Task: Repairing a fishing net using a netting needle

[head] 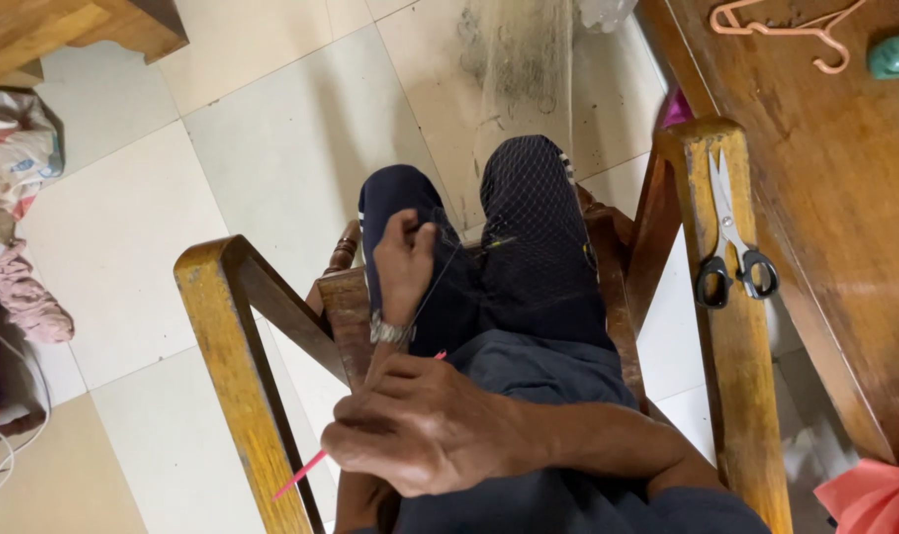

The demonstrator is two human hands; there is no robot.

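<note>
At the far left a heap of cloth (14, 198) lies on the tiled floor (271, 129), well apart from the work. Next comes the chair's left armrest (237, 376), just beside both hands. The left hand (405, 267), a watch (390, 331) on its wrist, reaches forward over the knee and pinches the fishing net (534, 213) and its thread between the fingertips. The right hand (425, 425), nearer the body, is closed around a pink netting needle (301, 480), whose tip points down-left past the armrest.

The net drapes over both knees and runs on to the floor ahead. It looks light, limp and easily snagged, so it seems best gripped at a knot or a strand, kept taut. The needle looks thin and stiff.

The two armrests hem the elbows in; open room lies forward. Scissors (731, 242) rest on the right armrest (731, 326), with a wooden table (835, 218) touching it.
</note>
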